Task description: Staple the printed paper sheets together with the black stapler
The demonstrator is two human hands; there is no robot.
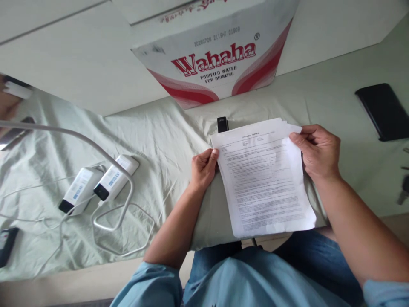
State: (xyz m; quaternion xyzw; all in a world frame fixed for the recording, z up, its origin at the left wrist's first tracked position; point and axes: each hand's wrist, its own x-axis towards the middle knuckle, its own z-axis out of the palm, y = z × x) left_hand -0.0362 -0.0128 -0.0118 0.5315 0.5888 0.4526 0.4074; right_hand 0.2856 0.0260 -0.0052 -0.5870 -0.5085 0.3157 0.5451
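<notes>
Head camera view, looking forward and down: a person's two bare hands hold a printed paper [262,183] upright on the page, text facing the wearer, at the near edge of a table under a pale green cloth [179,123]. The left hand [205,168] pinches the paper's left edge near its upper corner, thumb on top and the other fingers curled in at the side. The right hand [319,151] grips the upper right corner, thumb pressed on the face, fingers bent behind; the page spans the gap between the hands. Whether its lower part touches the cloth, I cannot tell. A small black object [222,124] shows just beyond the paper's top edge. Farther back stands a red-and-white Wahaha carton [214,64]. Two white devices [116,177] with cables lie to the left; a black rectangular item [385,111] lies at the right.
</notes>
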